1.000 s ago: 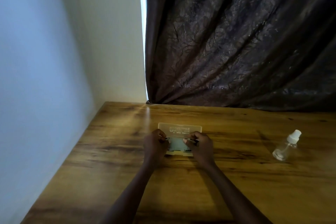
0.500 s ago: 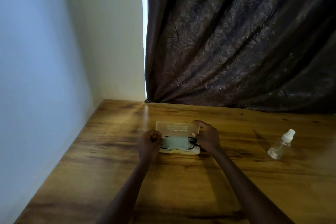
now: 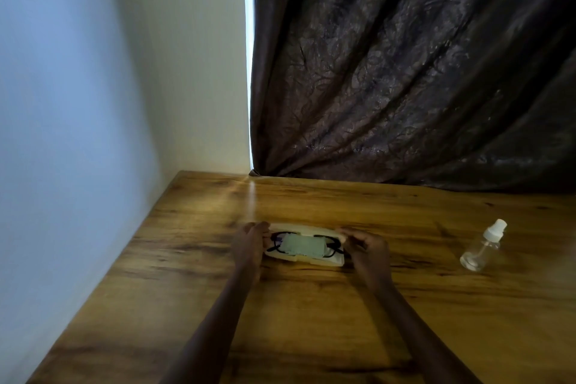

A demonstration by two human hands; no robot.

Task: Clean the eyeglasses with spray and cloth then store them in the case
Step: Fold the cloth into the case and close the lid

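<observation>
We see the case point(image 3: 304, 259) lying on the wooden worktop point(image 3: 311, 321), a little left of centre, with its pale lid point(image 3: 307, 230) tipped low over the tray. Inside lie the glasses point(image 3: 276, 241), their dark frame showing at both ends, and a pale green cloth point(image 3: 300, 245) spread over the middle of them. The left hand point(image 3: 251, 243) grips the case's left end, fingers point(image 3: 260, 227) curled onto the lid's corner. The right hand point(image 3: 366, 246) grips the right end, fingers point(image 3: 346, 232) likewise closed on the lid's edge. Well apart to the right stands the spray bottle point(image 3: 481, 248), clear with a white cap, touched by neither hand. Behind the worktop hangs a dark curtain point(image 3: 405, 72), with a white wall point(image 3: 78, 103) to the left.
</observation>
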